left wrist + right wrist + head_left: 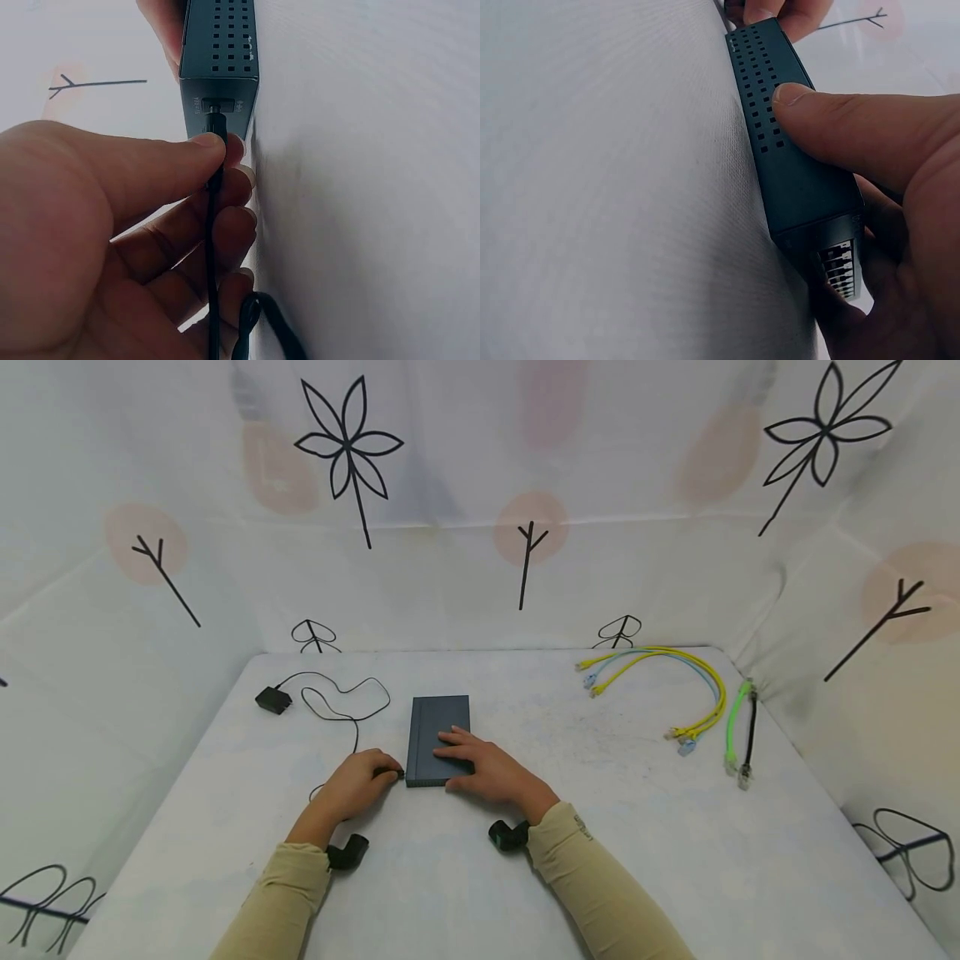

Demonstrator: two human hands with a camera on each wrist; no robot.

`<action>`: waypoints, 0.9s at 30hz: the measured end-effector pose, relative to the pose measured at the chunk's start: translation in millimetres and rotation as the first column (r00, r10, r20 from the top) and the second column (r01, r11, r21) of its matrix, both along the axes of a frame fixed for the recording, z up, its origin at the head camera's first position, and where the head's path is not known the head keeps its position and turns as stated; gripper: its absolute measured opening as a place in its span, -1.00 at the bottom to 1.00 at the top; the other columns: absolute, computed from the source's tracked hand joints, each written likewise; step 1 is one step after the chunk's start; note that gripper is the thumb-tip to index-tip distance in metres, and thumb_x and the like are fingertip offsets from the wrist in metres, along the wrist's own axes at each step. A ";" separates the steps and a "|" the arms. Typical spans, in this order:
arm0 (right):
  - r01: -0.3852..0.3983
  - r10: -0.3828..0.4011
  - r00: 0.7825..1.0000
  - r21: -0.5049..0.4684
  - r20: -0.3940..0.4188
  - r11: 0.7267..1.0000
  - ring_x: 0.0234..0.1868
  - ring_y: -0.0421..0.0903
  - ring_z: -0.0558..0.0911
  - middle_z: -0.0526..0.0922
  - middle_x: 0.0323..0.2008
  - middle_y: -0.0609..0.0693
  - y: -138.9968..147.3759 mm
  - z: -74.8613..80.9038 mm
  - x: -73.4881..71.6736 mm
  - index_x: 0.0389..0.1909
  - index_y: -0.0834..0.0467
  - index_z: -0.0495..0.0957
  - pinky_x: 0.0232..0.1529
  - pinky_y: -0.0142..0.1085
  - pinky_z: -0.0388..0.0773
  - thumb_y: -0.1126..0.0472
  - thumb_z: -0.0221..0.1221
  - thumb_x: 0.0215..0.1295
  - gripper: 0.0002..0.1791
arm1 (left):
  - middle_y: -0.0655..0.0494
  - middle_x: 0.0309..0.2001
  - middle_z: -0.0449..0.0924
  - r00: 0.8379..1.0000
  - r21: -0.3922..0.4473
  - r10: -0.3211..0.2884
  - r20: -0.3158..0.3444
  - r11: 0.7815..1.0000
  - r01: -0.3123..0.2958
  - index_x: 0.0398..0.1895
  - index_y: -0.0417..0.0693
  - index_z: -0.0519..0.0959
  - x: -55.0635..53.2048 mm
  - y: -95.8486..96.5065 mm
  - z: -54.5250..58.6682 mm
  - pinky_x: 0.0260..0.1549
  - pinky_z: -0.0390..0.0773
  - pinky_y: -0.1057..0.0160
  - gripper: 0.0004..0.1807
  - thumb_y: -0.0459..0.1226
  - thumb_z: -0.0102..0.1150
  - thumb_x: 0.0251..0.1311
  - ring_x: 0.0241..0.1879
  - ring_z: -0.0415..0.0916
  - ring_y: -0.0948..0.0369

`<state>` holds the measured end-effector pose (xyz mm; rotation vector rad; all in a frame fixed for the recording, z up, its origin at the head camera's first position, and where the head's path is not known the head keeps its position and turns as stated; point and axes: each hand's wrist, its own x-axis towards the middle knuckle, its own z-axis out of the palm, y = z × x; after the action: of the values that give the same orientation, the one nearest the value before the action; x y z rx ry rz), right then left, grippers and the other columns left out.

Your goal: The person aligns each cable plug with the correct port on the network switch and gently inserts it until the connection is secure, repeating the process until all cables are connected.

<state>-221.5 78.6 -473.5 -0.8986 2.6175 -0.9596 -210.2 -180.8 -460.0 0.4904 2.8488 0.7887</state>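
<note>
A dark grey network switch (423, 735) lies flat on the white table. My left hand (356, 789) is at its left side, pinching a black power plug (216, 124) between thumb and fingertips. In the left wrist view the plug's tip meets the power jack in the end of the switch, and its thin cord (213, 255) runs down past the curled fingers. My right hand (495, 770) grips the switch, thumb on the vented near side and fingers spread over the top. A row of network ports (838, 268) shows at its right end in the right wrist view.
A black power adapter (273, 699) sits at the back left, its thin cord (333, 717) looping toward my left hand. Yellow and light-blue network cables (712, 681) curve at the back right. Beside them lie a green cable (735, 727) and a black cable (751, 731).
</note>
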 end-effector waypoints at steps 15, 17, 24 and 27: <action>-0.004 0.004 1.000 0.006 -0.016 1.000 0.56 -0.12 -0.01 0.15 0.50 -0.19 0.2 -0.7 -0.2 0.37 -0.08 0.38 0.44 -0.06 0.20 -0.01 0.25 0.29 -0.38 | 0.14 -0.18 0.66 1.000 0.011 0.013 -0.022 1.000 -0.013 -0.19 -0.02 0.71 0.9 0.9 -2.0 -0.06 0.57 0.06 -0.87 -0.31 0.21 0.26 -0.10 0.59 0.15; -0.006 0.006 1.000 0.003 -0.015 1.000 0.56 -0.12 -0.01 0.15 0.50 -0.18 0.3 -0.3 0.0 0.37 -0.08 0.38 0.44 -0.06 0.21 -0.01 0.25 0.29 -0.38 | 0.14 -0.18 0.66 1.000 0.006 0.014 -0.027 1.000 -0.014 -0.19 -0.01 0.71 1.1 1.0 -2.4 -0.06 0.57 0.07 -0.87 -0.31 0.22 0.26 -0.11 0.59 0.15; 0.000 0.000 1.000 0.011 -0.006 1.000 0.56 -0.15 -0.02 0.14 0.50 -0.22 0.2 -0.9 -0.2 0.37 -0.10 0.37 0.44 -0.06 0.19 -0.02 0.25 0.29 -0.38 | 0.16 -0.20 0.65 0.999 0.001 0.015 -0.048 1.000 -0.015 -0.21 -0.01 0.71 1.2 1.9 -3.8 -0.07 0.58 0.07 -0.87 -0.32 0.22 0.25 -0.10 0.59 0.15; 0.004 -0.004 1.000 0.022 -0.007 1.000 0.56 -0.17 -0.03 0.13 0.50 -0.24 0.1 -1.2 -0.6 0.37 -0.12 0.37 0.45 -0.07 0.19 -0.03 0.24 0.29 -0.38 | 0.16 -0.20 0.65 0.999 -0.002 0.016 -0.052 1.000 -0.016 -0.20 -0.01 0.71 0.4 2.3 -4.4 -0.06 0.58 0.07 -0.87 -0.32 0.22 0.25 -0.10 0.59 0.15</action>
<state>-222.1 78.7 -474.7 -0.8938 2.6313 -0.9283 -209.7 -178.4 -464.4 0.4961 2.9045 0.7858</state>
